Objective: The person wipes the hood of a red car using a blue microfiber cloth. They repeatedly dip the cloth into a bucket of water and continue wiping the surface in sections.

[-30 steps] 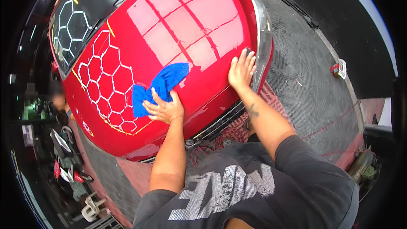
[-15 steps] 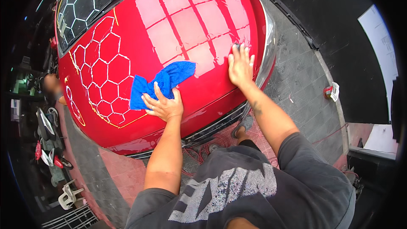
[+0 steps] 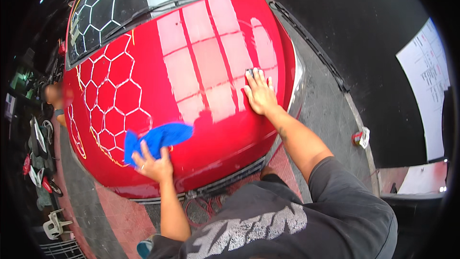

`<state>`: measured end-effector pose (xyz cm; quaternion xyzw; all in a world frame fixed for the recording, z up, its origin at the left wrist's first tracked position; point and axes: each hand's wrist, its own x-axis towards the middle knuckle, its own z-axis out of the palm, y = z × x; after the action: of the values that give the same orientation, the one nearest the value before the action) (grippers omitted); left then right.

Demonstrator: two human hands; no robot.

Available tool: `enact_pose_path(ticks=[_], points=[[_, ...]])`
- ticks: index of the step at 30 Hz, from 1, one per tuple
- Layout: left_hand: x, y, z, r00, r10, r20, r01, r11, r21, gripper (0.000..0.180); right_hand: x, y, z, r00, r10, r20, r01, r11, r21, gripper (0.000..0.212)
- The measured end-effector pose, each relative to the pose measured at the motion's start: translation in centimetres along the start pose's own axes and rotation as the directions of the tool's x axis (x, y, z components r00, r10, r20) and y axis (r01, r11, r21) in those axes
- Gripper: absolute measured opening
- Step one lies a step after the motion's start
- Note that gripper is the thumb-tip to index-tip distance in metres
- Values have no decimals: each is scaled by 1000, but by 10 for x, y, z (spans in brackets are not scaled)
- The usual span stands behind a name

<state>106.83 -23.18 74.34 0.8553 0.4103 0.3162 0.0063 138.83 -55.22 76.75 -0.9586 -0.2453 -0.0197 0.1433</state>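
Observation:
A red car hood (image 3: pixel 143 129) fills the middle, its paint reflecting pale light panels and honeycomb lines. My left hand (image 3: pixel 155 167) is at the front left of the hood, its fingers on a bunched blue microfiber towel (image 3: pixel 168 135) that is blurred by motion. Farther right, my right hand (image 3: pixel 261 97) lies on the hood with its fingers pressed together over a small dark pad (image 3: pixel 249 72). Only the pad's edge shows past the fingertips, so its full shape is hidden.
The windshield (image 3: pixel 127 0) with its wiper is at the far end. Along the right run a black wall (image 3: pixel 345 19) and a white board (image 3: pixel 426 86). A red can (image 3: pixel 357 137) stands on the floor. Another person (image 3: pixel 55 97) is beyond the car's left side; a motorcycle and white chair (image 3: pixel 55 225) are at left.
My left hand has moved left and nearer with the blue towel. My right hand has slid left and a little nearer over the hood. The view has shifted, showing more windshield.

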Motion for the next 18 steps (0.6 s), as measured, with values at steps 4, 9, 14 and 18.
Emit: enact_pose_path(ticks=[4, 9, 14, 18], points=[[12, -15, 29, 912, -366, -186, 383, 921, 65, 65, 146, 32, -26, 999, -31, 45, 34, 997, -63, 67], [0, -51, 39, 936, -310, -167, 317, 948, 19, 63, 334, 53, -39, 994, -107, -1, 107, 989, -99, 67], [-1, -70, 38, 955, -268, -126, 275, 961, 39, 64, 488, 83, -43, 989, -147, -36, 143, 986, -90, 64], [-7, -80, 39, 948, -298, -113, 301, 954, 11, 65, 524, 92, -43, 987, -151, -56, 145, 984, -106, 68]])
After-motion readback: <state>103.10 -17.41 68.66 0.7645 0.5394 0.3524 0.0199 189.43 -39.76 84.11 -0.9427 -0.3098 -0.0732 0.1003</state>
